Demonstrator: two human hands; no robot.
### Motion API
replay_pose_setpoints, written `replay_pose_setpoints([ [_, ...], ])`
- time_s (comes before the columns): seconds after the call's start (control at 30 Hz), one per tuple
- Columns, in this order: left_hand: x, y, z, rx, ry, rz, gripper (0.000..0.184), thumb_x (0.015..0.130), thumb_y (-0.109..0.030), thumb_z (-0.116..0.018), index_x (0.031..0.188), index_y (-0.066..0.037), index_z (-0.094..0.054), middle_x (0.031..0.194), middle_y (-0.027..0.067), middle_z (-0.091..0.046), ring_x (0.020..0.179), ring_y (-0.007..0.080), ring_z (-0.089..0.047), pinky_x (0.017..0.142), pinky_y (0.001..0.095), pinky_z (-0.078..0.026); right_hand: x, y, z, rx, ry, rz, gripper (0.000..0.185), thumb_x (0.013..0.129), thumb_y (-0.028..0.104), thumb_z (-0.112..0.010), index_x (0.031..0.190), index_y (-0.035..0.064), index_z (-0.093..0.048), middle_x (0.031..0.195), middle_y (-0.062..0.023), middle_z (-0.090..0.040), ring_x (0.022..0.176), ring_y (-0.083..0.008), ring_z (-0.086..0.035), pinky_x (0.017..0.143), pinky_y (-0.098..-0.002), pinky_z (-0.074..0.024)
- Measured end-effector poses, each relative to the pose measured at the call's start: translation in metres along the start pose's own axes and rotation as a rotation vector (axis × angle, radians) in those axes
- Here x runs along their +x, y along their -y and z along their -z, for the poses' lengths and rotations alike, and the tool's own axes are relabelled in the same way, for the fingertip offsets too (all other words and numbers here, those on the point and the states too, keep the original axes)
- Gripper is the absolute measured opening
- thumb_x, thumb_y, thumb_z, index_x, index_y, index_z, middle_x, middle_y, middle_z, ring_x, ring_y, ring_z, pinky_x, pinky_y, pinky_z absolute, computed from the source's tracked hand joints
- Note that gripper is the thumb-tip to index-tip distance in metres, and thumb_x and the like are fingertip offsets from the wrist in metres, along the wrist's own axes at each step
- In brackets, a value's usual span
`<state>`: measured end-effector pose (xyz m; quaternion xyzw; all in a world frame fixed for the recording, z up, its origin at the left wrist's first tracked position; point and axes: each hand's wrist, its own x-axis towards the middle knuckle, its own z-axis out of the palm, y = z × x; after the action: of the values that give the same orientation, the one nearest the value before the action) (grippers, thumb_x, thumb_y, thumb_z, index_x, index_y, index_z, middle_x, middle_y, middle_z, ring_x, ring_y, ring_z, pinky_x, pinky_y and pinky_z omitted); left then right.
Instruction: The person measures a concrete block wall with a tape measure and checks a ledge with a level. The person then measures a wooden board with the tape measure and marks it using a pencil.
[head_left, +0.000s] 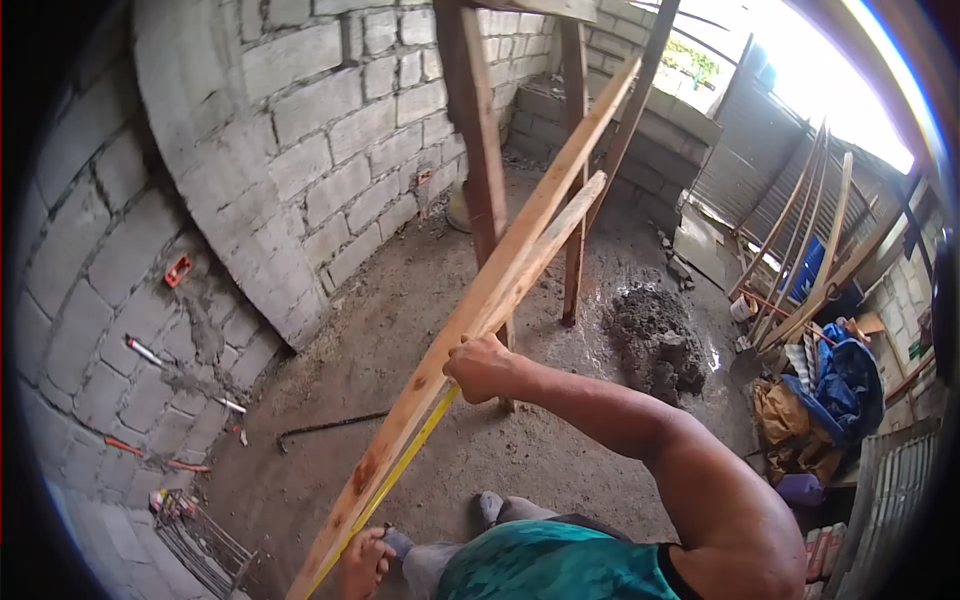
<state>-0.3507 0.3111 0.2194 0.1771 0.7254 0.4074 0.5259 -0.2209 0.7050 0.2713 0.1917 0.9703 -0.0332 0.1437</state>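
Observation:
A long wooden plank (437,372) slants from the lower left up to the upper right, with a shorter board (560,235) against its right side. Along the plank's right edge a yellow tape measure blade (412,452) is stretched. My right hand (478,366) is closed around the upper end of the blade, against the plank. At the bottom, my left hand (366,562) sits beside the plank and the blade with its fingers curled. What those fingers hold, if anything, is hidden.
Upright wooden posts (478,150) stand behind the plank. A bent dark bar (330,426) lies on the concrete floor. Wet mortar (655,340) is heaped to the right, near leaning poles (795,240) and a blue tarp (848,390). Block walls (310,90) rise at left.

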Motion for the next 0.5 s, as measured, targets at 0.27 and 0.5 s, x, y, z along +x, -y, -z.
replay_pose_setpoints([
  [0.27,0.062,-0.145,-0.152,-0.212,-0.029,-0.336,0.025,0.096,-0.025,-0.061,0.106,-0.002,-0.057,0.084,0.0039,-0.063,0.061,0.0065,-0.05,0.051,0.0217,-0.039,-0.038,-0.159,0.04,-0.028,-0.111,-0.135,0.023,0.08,0.013,-0.067,0.102,0.0126,-0.073,0.103,-0.009,-0.07,0.1,-0.0248,-0.067,0.084,-0.0413,-0.0553],
  [0.5,0.162,-0.223,-0.242,-0.117,0.226,-0.469,0.017,0.094,-0.016,-0.066,0.105,-0.003,-0.062,0.086,0.0029,-0.063,0.063,0.0046,-0.053,0.054,0.0196,-0.042,-0.057,-0.285,0.085,-0.016,-0.268,-0.176,0.038,0.078,0.006,-0.064,0.114,0.0141,-0.073,0.111,-0.0096,-0.071,0.111,-0.0275,-0.064,0.094,-0.0421,-0.049],
])
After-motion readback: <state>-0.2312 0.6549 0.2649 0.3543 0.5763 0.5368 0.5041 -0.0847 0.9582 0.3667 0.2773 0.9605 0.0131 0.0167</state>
